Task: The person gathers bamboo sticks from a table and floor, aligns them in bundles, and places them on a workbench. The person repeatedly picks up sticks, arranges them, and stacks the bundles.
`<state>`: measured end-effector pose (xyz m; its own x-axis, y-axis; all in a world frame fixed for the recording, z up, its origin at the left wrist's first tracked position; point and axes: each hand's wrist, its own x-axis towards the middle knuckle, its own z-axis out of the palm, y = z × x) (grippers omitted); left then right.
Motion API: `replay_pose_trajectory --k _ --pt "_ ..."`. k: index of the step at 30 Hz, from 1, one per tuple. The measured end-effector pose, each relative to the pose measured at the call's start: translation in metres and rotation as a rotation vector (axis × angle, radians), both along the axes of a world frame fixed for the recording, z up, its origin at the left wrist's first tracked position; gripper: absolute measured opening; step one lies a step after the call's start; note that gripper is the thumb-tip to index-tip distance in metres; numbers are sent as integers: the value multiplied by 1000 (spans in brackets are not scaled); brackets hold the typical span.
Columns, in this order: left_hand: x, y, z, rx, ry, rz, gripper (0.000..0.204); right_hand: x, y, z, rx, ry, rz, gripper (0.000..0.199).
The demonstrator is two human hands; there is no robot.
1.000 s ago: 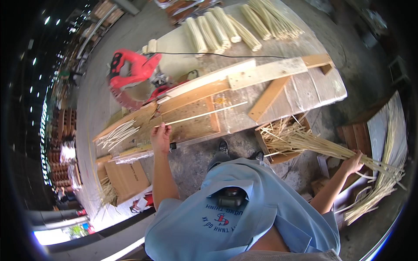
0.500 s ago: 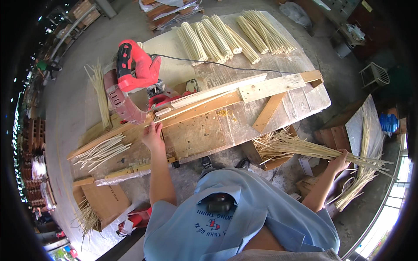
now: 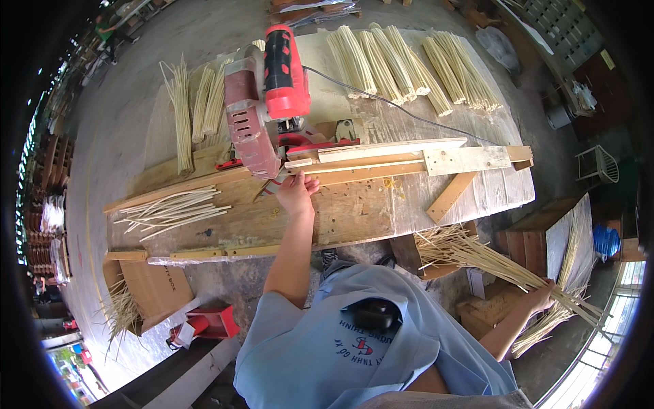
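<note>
My left hand (image 3: 296, 195) is at the wooden fence (image 3: 354, 178), just right of the blade guard of a red miter saw (image 3: 286, 75). Its fingers are pinched at the left end of a thin pale rattan stick (image 3: 381, 165) lying along the fence; the fingertips partly hide that end. Out to the right, my right hand (image 3: 538, 298) is closed round a loose bundle of long rattan sticks (image 3: 494, 264), whose far ends rest over an open carton. Short cut sticks (image 3: 174, 210) lie on the bench left of the saw.
Several bundles of rattan sticks (image 3: 381, 65) lie along the bench's far side, and more bundles (image 3: 180, 116) stand left of the saw. A black cord (image 3: 395, 105) crosses the bench. Cartons (image 3: 160, 290) of sticks sit below its near edge. A stool (image 3: 598, 163) is at right.
The view has shifted, so the bench and saw appear further right. My left hand stays by the fence beside the saw; my right hand still grips the bundle, slightly lower in the picture.
</note>
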<state>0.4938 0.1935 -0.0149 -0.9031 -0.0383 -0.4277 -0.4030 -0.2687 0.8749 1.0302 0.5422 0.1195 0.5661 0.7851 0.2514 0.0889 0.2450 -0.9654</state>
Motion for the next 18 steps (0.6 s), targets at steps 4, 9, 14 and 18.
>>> replay_pose_trajectory --k 4,9,14,18 --pt "1 -1 5 7 -47 -4 16 -2 8 0 4 -18 41 12" --pt "0 -4 2 98 -102 8 10 2 17 -6 45 -2 102 12" --pt "1 -7 -2 152 -120 -4 7 13 22 -11 92 -13 141 10" --pt "-1 -5 -8 201 -104 -23 10 27 11 -11 40 -7 114 13"
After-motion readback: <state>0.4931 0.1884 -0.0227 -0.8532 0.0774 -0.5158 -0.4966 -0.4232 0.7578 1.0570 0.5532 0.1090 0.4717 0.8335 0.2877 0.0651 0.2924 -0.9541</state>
